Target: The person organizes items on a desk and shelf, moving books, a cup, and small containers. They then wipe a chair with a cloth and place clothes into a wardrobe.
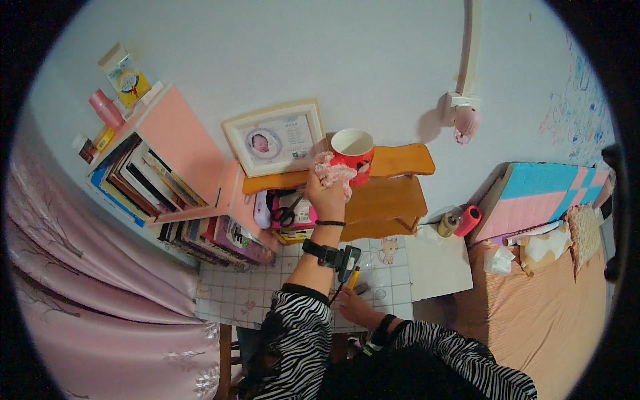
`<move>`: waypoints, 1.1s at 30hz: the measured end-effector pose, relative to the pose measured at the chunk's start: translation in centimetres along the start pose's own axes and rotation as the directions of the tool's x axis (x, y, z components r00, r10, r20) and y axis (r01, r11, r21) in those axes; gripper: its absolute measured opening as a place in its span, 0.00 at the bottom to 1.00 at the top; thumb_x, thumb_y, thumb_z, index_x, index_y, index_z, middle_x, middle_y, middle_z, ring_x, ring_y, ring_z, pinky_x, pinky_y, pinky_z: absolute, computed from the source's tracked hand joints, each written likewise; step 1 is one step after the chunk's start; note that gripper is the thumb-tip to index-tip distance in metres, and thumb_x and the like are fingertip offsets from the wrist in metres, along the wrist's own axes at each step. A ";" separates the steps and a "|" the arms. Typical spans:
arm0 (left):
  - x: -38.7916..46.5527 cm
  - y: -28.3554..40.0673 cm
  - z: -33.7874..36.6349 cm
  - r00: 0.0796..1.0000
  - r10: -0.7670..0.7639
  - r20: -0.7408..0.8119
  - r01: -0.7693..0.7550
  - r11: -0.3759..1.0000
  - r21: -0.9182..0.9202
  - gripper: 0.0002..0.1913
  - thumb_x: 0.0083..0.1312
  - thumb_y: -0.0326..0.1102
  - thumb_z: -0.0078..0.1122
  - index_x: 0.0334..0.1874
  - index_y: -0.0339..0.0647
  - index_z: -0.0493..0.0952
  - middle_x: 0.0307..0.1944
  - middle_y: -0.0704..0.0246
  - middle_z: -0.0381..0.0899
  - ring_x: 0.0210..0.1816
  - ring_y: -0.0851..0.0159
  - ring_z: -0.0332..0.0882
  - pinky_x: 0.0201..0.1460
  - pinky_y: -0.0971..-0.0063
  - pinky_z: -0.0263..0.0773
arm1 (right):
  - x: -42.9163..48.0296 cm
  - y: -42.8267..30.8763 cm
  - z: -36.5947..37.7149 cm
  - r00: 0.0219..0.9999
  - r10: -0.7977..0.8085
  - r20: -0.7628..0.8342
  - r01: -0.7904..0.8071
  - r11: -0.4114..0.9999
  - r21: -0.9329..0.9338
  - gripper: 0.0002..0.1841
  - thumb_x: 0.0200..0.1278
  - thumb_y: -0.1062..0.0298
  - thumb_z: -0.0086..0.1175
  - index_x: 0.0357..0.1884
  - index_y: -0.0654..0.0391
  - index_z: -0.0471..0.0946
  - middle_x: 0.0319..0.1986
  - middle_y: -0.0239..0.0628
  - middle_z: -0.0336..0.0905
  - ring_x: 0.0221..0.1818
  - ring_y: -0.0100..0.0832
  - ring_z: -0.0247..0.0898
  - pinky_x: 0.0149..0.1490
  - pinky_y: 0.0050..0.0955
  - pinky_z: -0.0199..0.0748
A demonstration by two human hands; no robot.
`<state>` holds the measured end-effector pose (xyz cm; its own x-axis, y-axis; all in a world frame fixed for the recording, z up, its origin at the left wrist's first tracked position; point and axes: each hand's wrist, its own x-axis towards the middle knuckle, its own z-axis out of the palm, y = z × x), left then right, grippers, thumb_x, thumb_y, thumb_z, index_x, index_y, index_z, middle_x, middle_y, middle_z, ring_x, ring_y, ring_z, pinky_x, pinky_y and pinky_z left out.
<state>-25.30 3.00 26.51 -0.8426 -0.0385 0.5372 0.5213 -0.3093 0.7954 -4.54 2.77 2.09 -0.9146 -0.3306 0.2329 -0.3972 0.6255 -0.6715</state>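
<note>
My left hand (pixel 324 192) is stretched out over the wooden shelf (pixel 395 161), gripping a pink fluffy cloth (pixel 334 172). The cloth lies against the side of a red ceramic mug (pixel 362 167) with a white inside, which stands upright at the upper shelf board. Whether the fingers also touch the mug is hidden. My right hand (pixel 354 305) is low over the grid-patterned table cover (pixel 300 295), beside a yellow object (pixel 353 278) and a small dark item. Its fingers are partly hidden, so what it holds does not show. A framed baby photo (pixel 272 137) leans on the wall left of the mug.
Pink shelves of books (pixel 160 185) stand left, with bottles and a box on top. Scissors (pixel 287 215) and a white device (pixel 262 209) sit below the photo. To the right are a white board (pixel 440 265), a jar (pixel 448 223), a red container (pixel 468 220) and a bed (pixel 530 320).
</note>
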 end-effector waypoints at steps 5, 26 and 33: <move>1.1 -3.5 1.7 0.986 -0.144 -0.089 0.144 0.990 -0.004 0.26 0.48 0.11 0.46 0.52 0.36 0.67 0.47 0.66 0.73 0.42 0.69 0.76 0.37 0.81 0.73 | -0.9 0.1 -2.0 0.984 0.070 0.161 -0.051 0.992 -0.116 0.11 0.55 0.71 0.50 0.39 0.64 0.77 0.53 0.42 0.67 0.62 0.48 0.54 0.66 0.42 0.56; 9.7 20.5 -25.1 0.965 0.260 -0.031 -0.261 0.965 -0.027 0.09 0.64 0.37 0.42 0.35 0.41 0.71 0.28 0.68 0.73 0.28 0.67 0.73 0.25 0.79 0.69 | 6.6 -2.1 4.1 0.961 -0.258 0.098 0.270 0.951 -0.151 0.24 0.53 0.64 0.55 0.53 0.61 0.68 0.54 0.54 0.63 0.58 0.53 0.58 0.60 0.50 0.57; 23.5 28.8 -29.1 0.568 0.791 0.228 -0.351 -0.018 0.936 0.22 0.56 0.32 0.54 0.53 0.34 0.67 0.32 0.56 0.77 0.42 0.51 0.75 0.50 0.62 0.68 | 6.8 -2.2 4.3 0.942 -0.273 0.197 0.330 0.864 -0.381 0.31 0.52 0.53 0.55 0.53 0.65 0.65 0.55 0.56 0.59 0.60 0.52 0.55 0.61 0.50 0.53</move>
<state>-34.08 -34.46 53.87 -0.0353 -0.0496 0.9981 0.4129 0.9088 0.0598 -9.52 -3.92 2.14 -0.7379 -0.6212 0.2638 -0.6738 0.7005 -0.2351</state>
